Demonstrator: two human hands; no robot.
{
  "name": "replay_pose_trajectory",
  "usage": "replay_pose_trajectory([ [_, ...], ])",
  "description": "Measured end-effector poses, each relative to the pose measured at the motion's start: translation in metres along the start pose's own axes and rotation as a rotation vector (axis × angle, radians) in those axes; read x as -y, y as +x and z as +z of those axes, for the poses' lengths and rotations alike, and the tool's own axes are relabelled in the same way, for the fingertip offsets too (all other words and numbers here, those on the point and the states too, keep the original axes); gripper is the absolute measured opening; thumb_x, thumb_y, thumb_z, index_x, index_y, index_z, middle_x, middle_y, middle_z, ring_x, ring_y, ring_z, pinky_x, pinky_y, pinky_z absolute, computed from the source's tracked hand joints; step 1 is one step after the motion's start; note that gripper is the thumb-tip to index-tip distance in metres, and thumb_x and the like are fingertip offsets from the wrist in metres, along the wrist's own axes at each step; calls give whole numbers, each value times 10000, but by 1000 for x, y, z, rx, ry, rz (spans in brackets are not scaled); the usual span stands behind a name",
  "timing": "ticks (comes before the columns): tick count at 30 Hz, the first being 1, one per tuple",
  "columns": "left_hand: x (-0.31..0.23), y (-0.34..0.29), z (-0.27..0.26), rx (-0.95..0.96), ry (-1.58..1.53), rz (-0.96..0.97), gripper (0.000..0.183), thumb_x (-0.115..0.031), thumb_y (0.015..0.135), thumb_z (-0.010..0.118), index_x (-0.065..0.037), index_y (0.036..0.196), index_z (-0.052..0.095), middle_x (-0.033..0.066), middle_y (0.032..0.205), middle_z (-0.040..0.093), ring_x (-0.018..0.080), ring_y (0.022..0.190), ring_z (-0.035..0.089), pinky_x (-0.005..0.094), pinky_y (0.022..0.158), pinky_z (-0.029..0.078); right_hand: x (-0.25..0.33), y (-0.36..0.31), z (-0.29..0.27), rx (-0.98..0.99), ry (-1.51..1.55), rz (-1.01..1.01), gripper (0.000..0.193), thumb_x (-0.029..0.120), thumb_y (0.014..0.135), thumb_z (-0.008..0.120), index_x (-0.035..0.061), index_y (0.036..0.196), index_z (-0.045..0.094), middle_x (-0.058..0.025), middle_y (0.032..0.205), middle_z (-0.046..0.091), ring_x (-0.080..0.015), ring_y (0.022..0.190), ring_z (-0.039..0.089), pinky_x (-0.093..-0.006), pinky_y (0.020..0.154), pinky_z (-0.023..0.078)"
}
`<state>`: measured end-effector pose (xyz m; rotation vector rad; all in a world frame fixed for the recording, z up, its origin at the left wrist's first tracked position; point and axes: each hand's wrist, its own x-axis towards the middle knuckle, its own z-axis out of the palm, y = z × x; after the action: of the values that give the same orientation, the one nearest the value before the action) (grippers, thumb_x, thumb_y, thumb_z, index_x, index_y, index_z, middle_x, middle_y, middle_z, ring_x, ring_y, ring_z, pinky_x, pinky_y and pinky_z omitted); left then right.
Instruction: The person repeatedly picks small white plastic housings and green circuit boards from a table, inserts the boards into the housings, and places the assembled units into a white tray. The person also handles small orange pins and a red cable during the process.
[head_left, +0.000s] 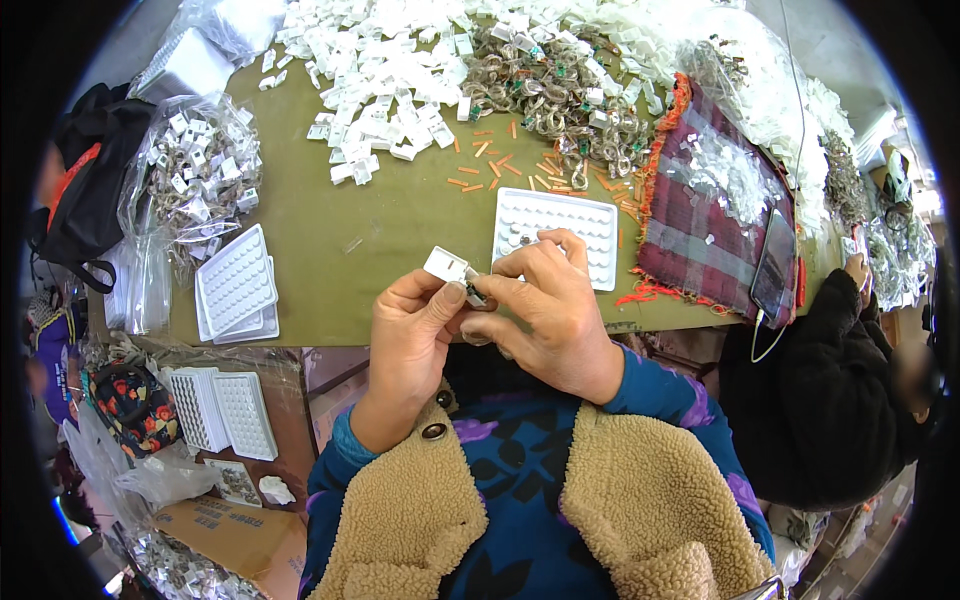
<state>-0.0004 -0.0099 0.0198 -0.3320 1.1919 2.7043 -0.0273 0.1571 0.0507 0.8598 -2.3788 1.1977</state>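
Left hand (412, 325), fingers clamped on a small white box (447, 264) over the tabletop's (335, 300) near side, its long axis slanting rightward to the adjacent right hand (548, 310), whose fingers seemingly pinch a half-hidden dark piece (477, 293).

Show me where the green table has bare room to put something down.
Mostly bare: the green table between the stacked white trays and the left hand, also between that hand and the white pieces. Crowded: far side, with those pieces and loops; right, with plaid cloth.
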Motion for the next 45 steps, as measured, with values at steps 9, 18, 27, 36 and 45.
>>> replay_pose_trajectory([
  [9,11,5,-6,51,4,29,179,-22,882,720,35,1035,649,90,964,701,124,830,666,244,783,556,-15,-2,14,-121,-177,-150,207,90,646,771,74,826,669,-23,846,579,-199,824,598,-501,964,365],
  [18,1,3,2,145,570,608,260,22,806,774,27,1032,644,122,1010,696,162,927,647,281,838,543,-1,-3,2,-3,219,197,597,15,758,710,40,1317,499,-30,846,559,-230,861,586,-502,1064,264],
  [27,2,-6,2,148,248,414,250,-4,837,759,28,1032,606,133,1024,660,147,867,644,251,741,554,0,-14,-3,63,427,283,234,-11,796,646,28,1024,611,4,646,540,-148,691,582,-435,1069,293],
  [36,3,-12,4,142,501,587,253,-11,844,754,49,1035,600,142,1031,636,150,840,644,266,722,574,3,-13,0,-24,146,121,140,15,733,711,72,818,616,-9,679,572,-192,694,591,-484,1028,336],
  [45,5,-14,4,182,373,556,241,-12,864,733,60,1048,594,148,1014,640,155,802,651,270,698,579,9,-11,-10,211,740,697,111,26,829,687,-14,905,617,-50,742,646,-113,674,623,-323,740,523],
])
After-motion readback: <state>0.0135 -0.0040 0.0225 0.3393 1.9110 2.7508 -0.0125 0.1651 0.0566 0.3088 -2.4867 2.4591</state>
